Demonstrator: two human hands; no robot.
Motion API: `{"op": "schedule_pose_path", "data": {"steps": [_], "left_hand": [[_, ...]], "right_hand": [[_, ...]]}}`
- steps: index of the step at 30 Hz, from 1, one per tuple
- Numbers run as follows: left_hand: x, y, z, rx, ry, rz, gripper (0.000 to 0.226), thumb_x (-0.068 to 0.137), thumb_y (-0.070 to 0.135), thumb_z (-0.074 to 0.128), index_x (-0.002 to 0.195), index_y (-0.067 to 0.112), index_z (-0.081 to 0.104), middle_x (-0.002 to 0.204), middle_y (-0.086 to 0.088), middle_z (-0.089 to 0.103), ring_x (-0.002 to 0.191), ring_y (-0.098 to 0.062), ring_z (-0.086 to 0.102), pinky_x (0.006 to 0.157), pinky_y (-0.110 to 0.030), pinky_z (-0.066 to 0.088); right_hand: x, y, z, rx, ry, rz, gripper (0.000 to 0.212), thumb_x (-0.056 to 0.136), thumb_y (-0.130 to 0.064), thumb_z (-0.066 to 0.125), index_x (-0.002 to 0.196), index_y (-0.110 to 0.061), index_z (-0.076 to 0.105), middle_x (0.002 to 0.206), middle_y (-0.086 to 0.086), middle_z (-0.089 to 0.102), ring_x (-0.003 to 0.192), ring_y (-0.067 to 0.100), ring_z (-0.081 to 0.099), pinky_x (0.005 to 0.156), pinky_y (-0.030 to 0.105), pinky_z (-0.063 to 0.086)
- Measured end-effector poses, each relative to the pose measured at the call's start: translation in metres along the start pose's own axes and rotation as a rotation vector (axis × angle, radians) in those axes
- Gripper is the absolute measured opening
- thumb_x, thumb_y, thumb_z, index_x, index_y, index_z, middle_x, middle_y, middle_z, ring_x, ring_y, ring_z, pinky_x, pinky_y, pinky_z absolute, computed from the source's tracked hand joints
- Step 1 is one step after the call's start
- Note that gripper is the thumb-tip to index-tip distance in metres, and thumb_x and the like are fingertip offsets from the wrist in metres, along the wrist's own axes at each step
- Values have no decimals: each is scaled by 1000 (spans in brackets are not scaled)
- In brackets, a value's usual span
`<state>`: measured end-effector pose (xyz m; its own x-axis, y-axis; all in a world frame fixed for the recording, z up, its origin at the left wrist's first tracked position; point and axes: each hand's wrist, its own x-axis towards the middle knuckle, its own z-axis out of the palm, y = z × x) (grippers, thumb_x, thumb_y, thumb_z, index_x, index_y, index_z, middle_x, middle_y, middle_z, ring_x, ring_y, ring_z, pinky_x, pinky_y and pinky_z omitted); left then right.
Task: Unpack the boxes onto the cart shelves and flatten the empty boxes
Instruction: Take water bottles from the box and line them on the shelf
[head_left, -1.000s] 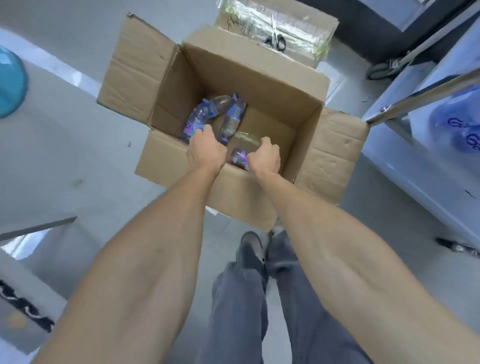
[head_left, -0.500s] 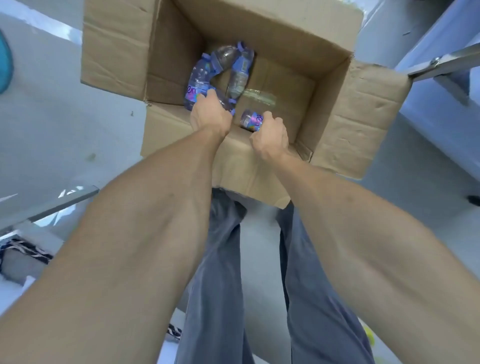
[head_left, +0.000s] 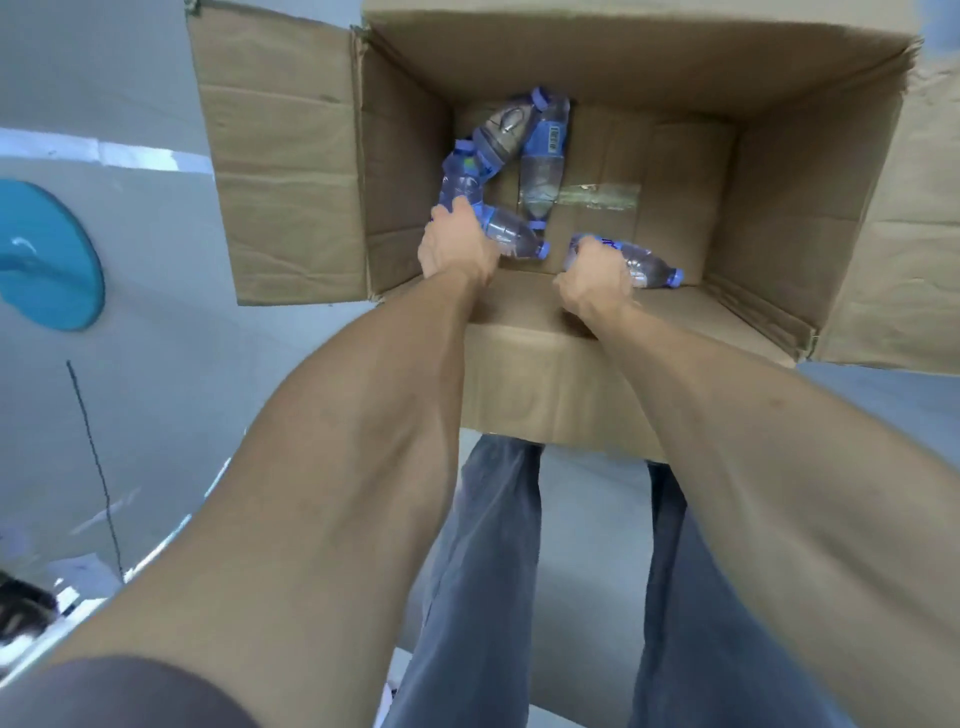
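Observation:
An open cardboard box (head_left: 800, 171) stands on the floor in front of me with its flaps spread outward. Several small clear water bottles with blue caps and labels lie on its bottom. My left hand (head_left: 457, 249) reaches into the box and grips one bottle (head_left: 511, 236) lying on its side. My right hand (head_left: 595, 280) grips another bottle (head_left: 649, 265) near the front wall, its cap pointing right. Three more bottles (head_left: 540, 161) lie loose further back on the left.
The box's left flap (head_left: 280, 171) lies flat over the grey floor. A teal round mark (head_left: 47, 254) shows on the floor at far left. My legs in grey trousers (head_left: 483, 571) stand just behind the box.
I have leaned closer over the box and both hands have gone deeper inside. Each hand has closed round a bottle.

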<state>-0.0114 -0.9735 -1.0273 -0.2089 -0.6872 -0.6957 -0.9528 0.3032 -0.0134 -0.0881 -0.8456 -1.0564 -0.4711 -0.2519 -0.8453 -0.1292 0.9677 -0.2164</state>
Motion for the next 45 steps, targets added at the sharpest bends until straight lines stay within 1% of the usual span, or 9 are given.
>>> {"op": "schedule_pose_path", "data": {"steps": [9,15,19,24,29,31,35,40,45], "left_hand": [[88,-5,45,-12,-37,-157,51,92,26,63,134,6,43,137,-13,51,125,-30,54,98,-35,43],[124,-2,81,5,31,-268,68,92,37,66,141,3,33,140,-12,48,127,-25,54,100,-30,43],[127,-6,102,-6,139,-285,64,92,38,64,141,13,31,135,-10,44,115,-27,59,92,-33,45],[115,-6,132,-96,207,-291,85,89,41,65,153,19,14,131,-10,49,110,-27,59,93,-36,46],[112,-8,133,-101,268,-255,81,86,38,70,149,17,23,129,-6,52,114,-26,57,91,-36,46],[110,-10,132,-106,276,-237,76,86,37,70,146,19,27,128,-6,53,113,-27,58,89,-37,46],[108,-10,137,-121,276,-223,75,86,36,70,145,18,27,130,-6,53,114,-28,58,90,-39,47],[104,-3,135,-111,242,-224,90,83,36,74,152,16,20,139,-7,49,123,-28,54,96,-38,45],[84,10,132,-100,167,-110,73,82,36,74,140,15,35,132,-8,54,119,-30,56,90,-38,45]], "right_hand": [[90,4,34,-147,3,-4,40,90,-12,61,130,-9,56,131,18,54,125,37,50,97,46,47],[133,22,80,-226,36,46,41,97,-4,48,138,-6,51,140,20,44,133,37,41,105,47,41],[152,20,103,-274,142,18,41,101,-7,35,140,-12,46,148,26,33,141,40,28,110,48,28],[155,29,117,-348,252,63,50,101,-6,29,149,-16,31,158,29,18,149,42,7,117,53,12],[159,21,110,-351,331,86,51,96,-2,26,144,-12,39,136,24,43,130,39,37,108,53,25],[158,12,110,-346,285,59,47,98,-6,26,139,-10,48,137,21,44,134,37,34,113,52,22],[158,25,117,-389,132,104,43,103,-16,30,143,-18,44,153,27,28,146,43,15,117,55,11],[158,30,115,-431,176,47,43,98,-10,34,139,-18,47,134,19,44,128,36,36,107,52,27],[134,27,97,-285,319,-47,38,98,-3,29,131,-11,44,130,17,49,125,33,42,97,47,33]]}}
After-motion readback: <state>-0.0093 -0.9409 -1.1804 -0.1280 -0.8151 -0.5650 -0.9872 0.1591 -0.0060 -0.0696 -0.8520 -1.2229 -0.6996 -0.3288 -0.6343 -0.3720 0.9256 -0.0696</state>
